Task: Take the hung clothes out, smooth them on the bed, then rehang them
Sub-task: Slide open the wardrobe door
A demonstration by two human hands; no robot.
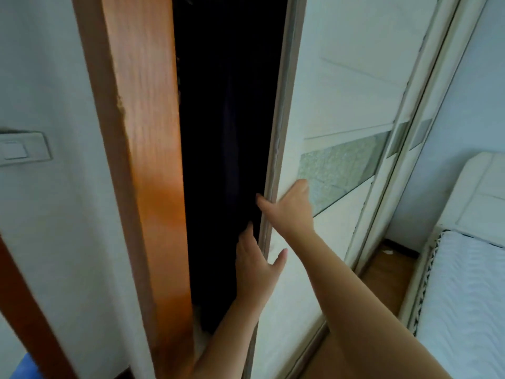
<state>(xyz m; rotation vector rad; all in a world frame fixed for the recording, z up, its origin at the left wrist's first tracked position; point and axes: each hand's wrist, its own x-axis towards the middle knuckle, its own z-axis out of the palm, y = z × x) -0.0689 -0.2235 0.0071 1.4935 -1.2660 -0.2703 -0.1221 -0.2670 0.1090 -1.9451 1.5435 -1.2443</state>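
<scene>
The left grip (257, 265) is holding the edge of the white sliding door (341, 86), fingers hooking behind it, thumb lying on its face; the right grip (293, 207) is clasping the same edge just above; the hung clothes (232, 138) are hanging inside the dark opening (202, 64), barely discernible; the bed (464, 283) is lying at the right.

No text, label, brand or number was readable anywhere. Nothing legible stood on the wardrobe door (341, 105), the wall switch (16, 150) or the bed (464, 296).
</scene>
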